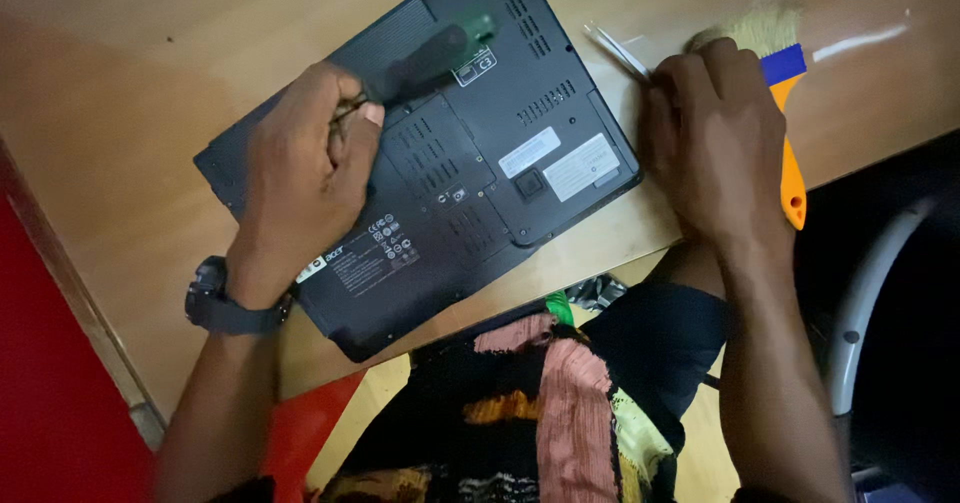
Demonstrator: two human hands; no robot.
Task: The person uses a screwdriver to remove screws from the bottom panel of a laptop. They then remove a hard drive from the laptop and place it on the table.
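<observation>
My left hand (305, 168) clamps a screwdriver (425, 63) on the upturned laptop (480, 163), my right hand (715, 138) pinches tweezers (615, 51) at three o'clock; tilting could strip a screw.

Dark laptop (450, 163) lies bottom-up on the wooden bench (150, 113), turned diagonal, one corner toward 12 o'clock, the opposite toward 7 o'clock; vents, white stickers and panel covers face up. A black-handled tool with a green end (432, 55) lies across its upper part, pointing to 1 o'clock, blurred. At 3 o'clock of the laptop, thin white tweezers (617, 51) rest on the bench. Just beyond, an orange-handled brush (790, 153) with blue band and pale bristles, handle toward 6 o'clock.
</observation>
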